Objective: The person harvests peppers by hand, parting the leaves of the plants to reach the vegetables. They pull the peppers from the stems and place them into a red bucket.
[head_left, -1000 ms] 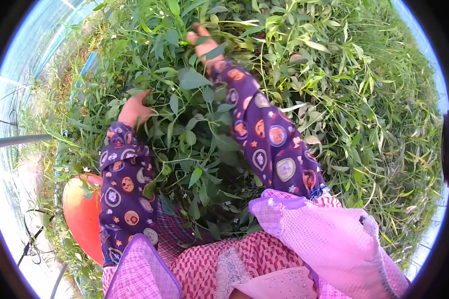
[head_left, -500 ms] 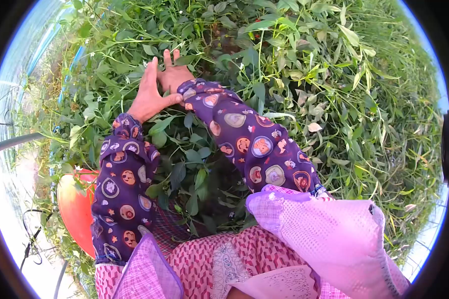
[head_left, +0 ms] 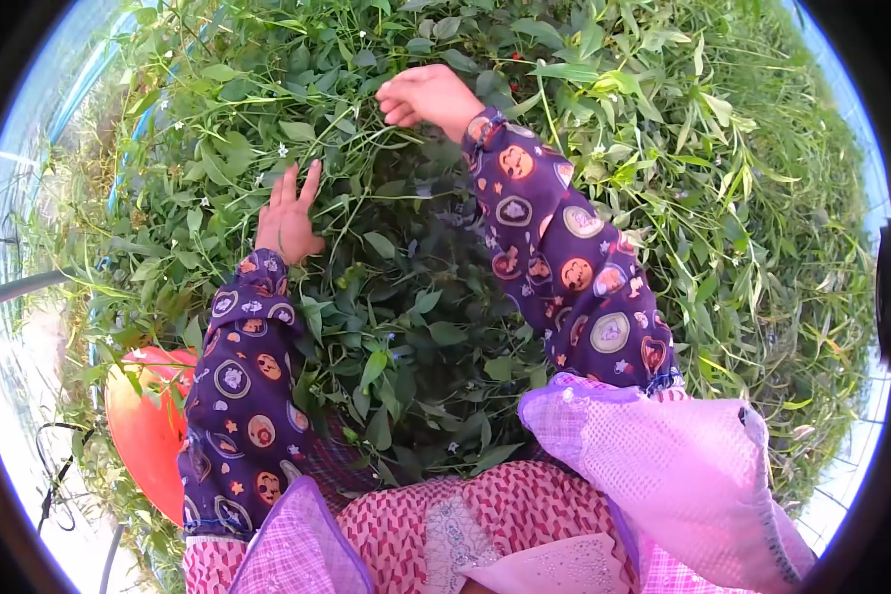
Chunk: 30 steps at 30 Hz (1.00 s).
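My left hand (head_left: 289, 223) is open over the leafy plants (head_left: 366, 297), its fingers spread and pointing up the view, its palm near the thin green stems (head_left: 342, 203). Higher and to the right, my right hand (head_left: 431, 97) has its fingers curled together above the foliage. Whatever they may hold is too small to make out. Between the hands the leaves part around a dark, shaded gap (head_left: 441, 213). Small white flowers (head_left: 283, 150) dot the plants, and a small red spot (head_left: 516, 56) shows among leaves right of my right hand.
An orange-red rounded object (head_left: 144, 421) sits beside my left sleeve (head_left: 238, 396). A grey pipe (head_left: 25, 289) and clear sheeting (head_left: 15, 178) line the left edge. Pale pink cloth (head_left: 673, 465) hangs at lower right. Dense foliage (head_left: 742, 267) spreads to the right.
My hands were close together, overlapping in view. The right hand has moved up and right and its fingers have curled; the left has dropped slightly. More of the shaded foliage between them shows.
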Tool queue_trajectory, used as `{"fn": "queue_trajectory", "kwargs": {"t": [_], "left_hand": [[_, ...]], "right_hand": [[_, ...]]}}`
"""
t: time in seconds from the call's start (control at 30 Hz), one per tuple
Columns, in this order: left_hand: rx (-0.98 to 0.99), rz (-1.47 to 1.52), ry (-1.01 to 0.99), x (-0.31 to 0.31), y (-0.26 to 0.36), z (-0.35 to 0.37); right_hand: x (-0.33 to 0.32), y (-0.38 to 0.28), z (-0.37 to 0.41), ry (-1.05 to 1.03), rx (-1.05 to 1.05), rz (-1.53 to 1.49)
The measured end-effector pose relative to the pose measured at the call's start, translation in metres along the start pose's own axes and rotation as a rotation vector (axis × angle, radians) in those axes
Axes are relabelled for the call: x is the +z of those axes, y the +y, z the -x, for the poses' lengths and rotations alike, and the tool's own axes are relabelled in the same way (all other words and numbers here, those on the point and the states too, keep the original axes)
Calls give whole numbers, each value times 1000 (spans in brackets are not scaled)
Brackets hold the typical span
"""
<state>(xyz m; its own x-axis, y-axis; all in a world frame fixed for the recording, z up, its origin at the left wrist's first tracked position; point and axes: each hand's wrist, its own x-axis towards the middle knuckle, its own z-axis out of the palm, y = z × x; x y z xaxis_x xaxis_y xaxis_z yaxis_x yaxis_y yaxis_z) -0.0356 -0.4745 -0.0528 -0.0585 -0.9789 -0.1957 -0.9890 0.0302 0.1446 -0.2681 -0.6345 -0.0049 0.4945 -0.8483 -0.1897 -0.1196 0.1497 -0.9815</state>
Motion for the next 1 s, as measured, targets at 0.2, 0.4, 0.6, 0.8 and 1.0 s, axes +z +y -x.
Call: {"fn": "queue_trajectory", "kwargs": {"t": [0.2,0.4,0.6,0.8,1.0], "left_hand": [[1,72,-23,0,2,3],[18,111,22,3,4,3],[37,119,29,6,0,2],[55,126,41,12,-2,0],[31,104,34,11,1,0]], "right_hand": [[-65,57,-79,364,258,-573],[-61,61,-81,379,265,-862],[-44,30,-90,460,-2,-1042],[-78,26,-81,560,-162,-1111],[-85,30,-44,270,-553,-1054]]}}
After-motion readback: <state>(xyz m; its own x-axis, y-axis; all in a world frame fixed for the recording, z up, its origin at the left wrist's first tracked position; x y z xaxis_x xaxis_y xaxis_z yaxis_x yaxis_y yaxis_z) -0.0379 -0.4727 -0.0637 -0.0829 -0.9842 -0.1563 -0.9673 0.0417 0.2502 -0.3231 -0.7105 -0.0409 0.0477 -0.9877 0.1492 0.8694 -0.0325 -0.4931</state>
